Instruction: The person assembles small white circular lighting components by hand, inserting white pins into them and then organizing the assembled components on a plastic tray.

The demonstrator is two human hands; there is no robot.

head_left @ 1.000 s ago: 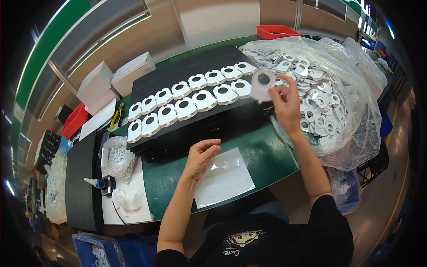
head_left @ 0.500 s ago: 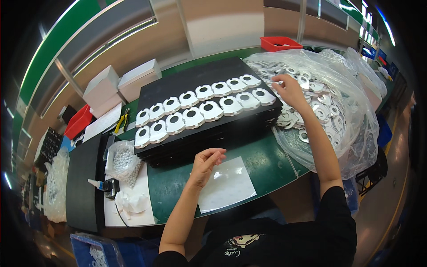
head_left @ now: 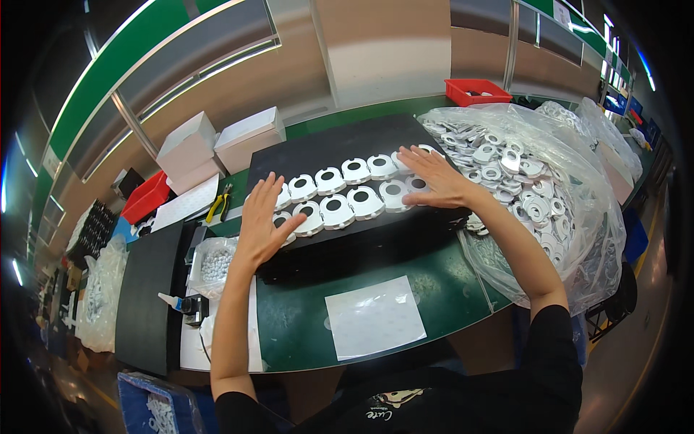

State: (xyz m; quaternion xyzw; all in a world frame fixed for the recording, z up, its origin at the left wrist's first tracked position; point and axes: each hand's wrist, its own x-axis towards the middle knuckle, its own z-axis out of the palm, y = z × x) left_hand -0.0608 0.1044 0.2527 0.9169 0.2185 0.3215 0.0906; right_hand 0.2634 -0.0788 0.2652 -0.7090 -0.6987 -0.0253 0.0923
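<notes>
Two rows of white, rounded plates with round holes [head_left: 335,213] lie on the topmost black board [head_left: 340,145] of a stack. Over the left end of the rows my left hand [head_left: 264,226] is spread, its fingers stretched out and nothing in it. My right hand [head_left: 439,182] lies flat over the right end, fingers also apart, covering some plates. Whether either palm presses on the plates, I cannot tell. Beside my right hand, a clear plastic bag [head_left: 589,239] holds a heap of loose white plates [head_left: 531,188].
A white sheet [head_left: 376,318] lies on the green table [head_left: 289,347] before the stack. To the left are a bag of small white beads [head_left: 215,264], a small bottle [head_left: 170,301], yellow-handled pliers [head_left: 219,205] and another black board [head_left: 150,296]. White boxes [head_left: 249,137] and red trays [head_left: 477,92] stand behind.
My left hand has moved up and left from above the white sheet onto the rows. From beside the heap, my right hand has come left and down over the plates. Both hands have spread.
</notes>
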